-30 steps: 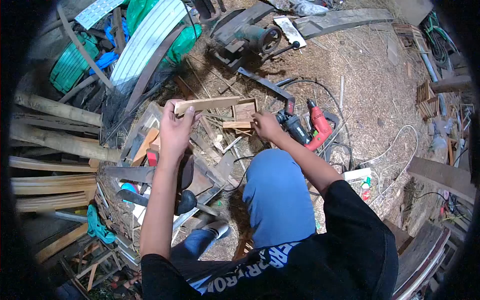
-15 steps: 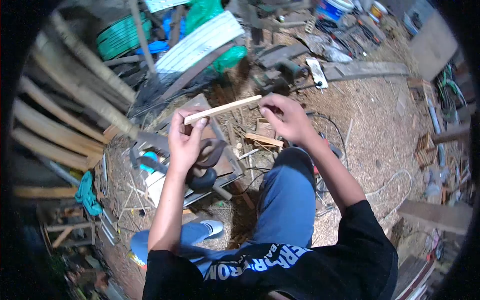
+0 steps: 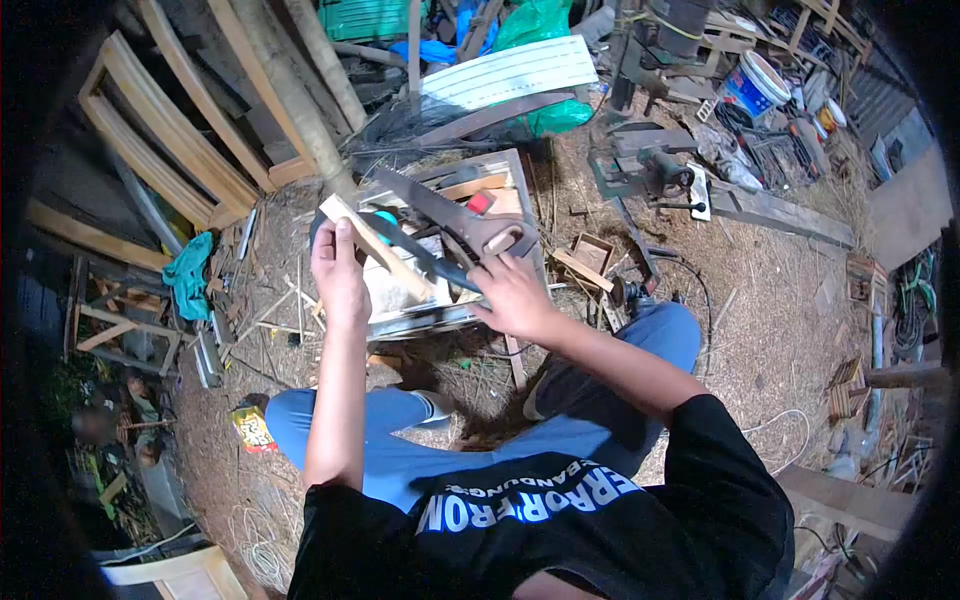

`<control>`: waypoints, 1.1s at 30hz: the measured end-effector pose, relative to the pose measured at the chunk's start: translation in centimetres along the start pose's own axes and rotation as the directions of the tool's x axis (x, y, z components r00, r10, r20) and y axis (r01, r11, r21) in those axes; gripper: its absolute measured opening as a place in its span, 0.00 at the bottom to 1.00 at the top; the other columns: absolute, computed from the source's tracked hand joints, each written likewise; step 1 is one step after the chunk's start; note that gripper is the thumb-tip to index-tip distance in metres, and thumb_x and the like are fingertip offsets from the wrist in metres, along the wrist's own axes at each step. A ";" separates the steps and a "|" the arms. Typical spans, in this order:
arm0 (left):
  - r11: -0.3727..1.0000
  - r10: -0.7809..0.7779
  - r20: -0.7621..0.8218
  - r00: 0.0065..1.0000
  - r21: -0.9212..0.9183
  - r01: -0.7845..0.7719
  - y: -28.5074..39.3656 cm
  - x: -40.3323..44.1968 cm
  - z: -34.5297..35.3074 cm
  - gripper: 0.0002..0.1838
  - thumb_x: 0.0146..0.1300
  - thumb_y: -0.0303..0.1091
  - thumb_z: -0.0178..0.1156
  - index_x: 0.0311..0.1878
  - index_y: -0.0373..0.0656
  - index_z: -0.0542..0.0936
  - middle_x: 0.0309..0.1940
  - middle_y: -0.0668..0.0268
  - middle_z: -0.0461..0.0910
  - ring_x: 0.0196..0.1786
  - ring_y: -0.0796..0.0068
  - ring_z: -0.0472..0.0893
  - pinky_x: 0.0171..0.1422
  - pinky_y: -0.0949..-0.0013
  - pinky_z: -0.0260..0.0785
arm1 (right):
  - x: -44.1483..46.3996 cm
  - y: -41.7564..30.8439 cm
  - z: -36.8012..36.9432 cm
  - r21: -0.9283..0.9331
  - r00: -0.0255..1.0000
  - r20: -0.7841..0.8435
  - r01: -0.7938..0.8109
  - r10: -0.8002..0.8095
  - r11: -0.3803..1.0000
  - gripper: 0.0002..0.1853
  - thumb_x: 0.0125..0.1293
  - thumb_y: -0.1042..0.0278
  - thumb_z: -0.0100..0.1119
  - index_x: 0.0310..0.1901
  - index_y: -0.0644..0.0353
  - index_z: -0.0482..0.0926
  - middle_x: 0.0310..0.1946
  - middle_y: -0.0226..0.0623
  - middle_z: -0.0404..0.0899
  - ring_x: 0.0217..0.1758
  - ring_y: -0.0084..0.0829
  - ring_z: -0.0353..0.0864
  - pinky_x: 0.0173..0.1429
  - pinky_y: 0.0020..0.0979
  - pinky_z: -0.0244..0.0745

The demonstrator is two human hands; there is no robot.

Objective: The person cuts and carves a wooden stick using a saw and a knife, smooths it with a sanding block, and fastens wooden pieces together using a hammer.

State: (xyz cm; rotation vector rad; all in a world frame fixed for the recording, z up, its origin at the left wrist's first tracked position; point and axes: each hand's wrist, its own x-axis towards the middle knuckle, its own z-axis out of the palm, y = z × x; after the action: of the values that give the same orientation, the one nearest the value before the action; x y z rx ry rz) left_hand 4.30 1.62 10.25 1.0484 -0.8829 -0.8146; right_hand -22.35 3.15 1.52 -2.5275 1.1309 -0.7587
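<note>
My left hand [image 3: 340, 270] pinches a slim, pale wooden strip [image 3: 385, 256] near its upper end, and the strip slants down to the right. My right hand [image 3: 512, 297] is closed at the near end of a long, dark, narrow tool [image 3: 425, 256]; its exact kind is unclear, and my fingers hide that end. Just beyond this hand lies a handsaw [image 3: 432, 205] with a brown handle. Under these lies a shallow, framed wooden panel [image 3: 518, 175] with a small red item [image 3: 480, 203] and wood pieces on it.
A small wooden box [image 3: 595, 252] stands right of the panel. A bench vise [image 3: 665, 172] sits behind it, near a long plank [image 3: 785, 215]. Wooden frames [image 3: 150, 120] lean at the left. A paint bucket [image 3: 755, 85] is at the back right. Cables and wood scraps litter the ground.
My right hand has left the strip's far end and moved down to the dark tool. The strip in my left hand now slants the other way. The view has shifted.
</note>
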 end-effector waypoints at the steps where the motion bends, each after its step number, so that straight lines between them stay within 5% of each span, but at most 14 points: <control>1: 0.999 -0.033 -0.045 0.998 -0.038 0.031 0.0 -0.3 -1.2 0.12 0.85 0.41 0.59 0.54 0.42 0.80 0.42 0.69 0.85 0.41 0.80 0.83 0.48 0.71 0.79 | 0.6 -0.2 0.0 -0.037 1.000 -0.024 0.000 -0.001 0.999 0.25 0.63 0.54 0.74 0.55 0.61 0.80 0.55 0.49 0.78 0.63 0.51 0.78 0.68 0.53 0.72; 5: 0.997 -0.062 -0.080 0.995 -0.049 0.058 0.6 -1.6 -5.2 0.13 0.87 0.44 0.54 0.61 0.46 0.76 0.38 0.68 0.82 0.35 0.78 0.83 0.41 0.71 0.78 | 2.8 0.1 1.9 -0.128 0.988 0.130 -0.070 0.087 0.989 0.24 0.62 0.55 0.73 0.53 0.61 0.80 0.55 0.49 0.83 0.67 0.51 0.79 0.71 0.52 0.70; 10: 0.988 -0.147 -0.172 0.974 0.015 0.152 4.3 -4.8 -7.9 0.15 0.89 0.47 0.47 0.67 0.50 0.71 0.36 0.68 0.80 0.30 0.76 0.79 0.37 0.71 0.75 | 3.6 -0.5 2.0 -0.048 0.995 0.093 -0.035 0.040 0.998 0.18 0.65 0.56 0.69 0.45 0.63 0.77 0.32 0.54 0.86 0.34 0.57 0.89 0.41 0.54 0.84; 12: 0.961 -0.220 -0.308 0.926 0.092 0.259 5.1 -5.3 -10.3 0.16 0.88 0.46 0.49 0.66 0.47 0.73 0.38 0.69 0.80 0.29 0.78 0.76 0.36 0.71 0.72 | 3.9 -1.5 1.0 -0.020 0.985 0.126 -0.114 0.116 0.993 0.18 0.66 0.56 0.68 0.44 0.64 0.77 0.31 0.54 0.86 0.35 0.57 0.89 0.41 0.54 0.84; 14: 0.960 -0.259 -0.197 0.946 0.053 0.273 6.7 -6.2 -12.4 0.20 0.87 0.47 0.51 0.71 0.46 0.72 0.39 0.70 0.80 0.31 0.80 0.77 0.36 0.71 0.72 | 4.0 -2.3 0.7 0.087 0.974 0.133 -0.195 0.183 0.977 0.18 0.68 0.55 0.66 0.44 0.64 0.76 0.31 0.54 0.85 0.36 0.59 0.88 0.42 0.55 0.83; 18: 0.956 -0.257 -0.241 0.936 0.075 0.282 7.8 -7.6 -15.5 0.20 0.87 0.49 0.52 0.70 0.48 0.74 0.33 0.72 0.75 0.28 0.82 0.74 0.30 0.72 0.68 | 4.5 -5.1 1.9 0.345 0.994 0.030 -0.106 0.102 0.933 0.18 0.70 0.55 0.66 0.47 0.62 0.77 0.31 0.55 0.83 0.38 0.60 0.88 0.43 0.55 0.79; 23: 0.845 -0.322 -0.308 0.895 0.333 0.418 10.2 -8.6 -23.3 0.21 0.87 0.54 0.49 0.42 0.49 0.74 0.23 0.77 0.66 0.19 0.86 0.60 0.23 0.74 0.52 | 6.9 -10.8 4.1 0.512 0.978 0.188 -0.178 0.092 0.841 0.17 0.74 0.56 0.61 0.51 0.63 0.76 0.33 0.55 0.83 0.38 0.58 0.86 0.44 0.52 0.76; 26: 0.849 -0.303 -0.441 0.845 0.279 0.450 12.2 -9.0 -26.7 0.10 0.81 0.41 0.50 0.51 0.47 0.75 0.26 0.76 0.67 0.20 0.86 0.61 0.24 0.74 0.53 | 8.2 -14.2 6.4 0.593 0.918 0.388 -0.314 0.078 0.742 0.17 0.76 0.57 0.57 0.53 0.64 0.74 0.36 0.54 0.80 0.41 0.51 0.85 0.46 0.48 0.74; 29: 0.822 -0.359 -0.474 0.804 0.247 0.513 9.8 -10.6 -35.7 0.18 0.77 0.37 0.50 0.65 0.45 0.75 0.30 0.74 0.70 0.22 0.85 0.63 0.25 0.73 0.56 | 9.3 -17.5 8.9 0.597 0.899 0.438 -0.281 -0.012 0.752 0.17 0.76 0.58 0.58 0.52 0.66 0.74 0.35 0.52 0.79 0.38 0.48 0.82 0.45 0.48 0.74; 33: 0.768 -0.356 -0.631 0.689 0.222 0.601 6.5 -14.5 -42.7 0.19 0.79 0.37 0.48 0.68 0.44 0.75 0.34 0.71 0.73 0.23 0.83 0.67 0.26 0.72 0.61 | 9.9 -19.8 15.5 0.626 0.869 0.471 -0.210 -0.150 0.751 0.19 0.76 0.57 0.63 0.55 0.67 0.76 0.35 0.52 0.81 0.40 0.51 0.84 0.47 0.48 0.75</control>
State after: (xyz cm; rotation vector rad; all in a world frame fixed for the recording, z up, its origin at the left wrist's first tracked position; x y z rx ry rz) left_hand 37.42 32.01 2.97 1.8514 -0.2445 -0.6981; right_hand 3.99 9.23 0.85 -1.9035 0.5708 -0.3539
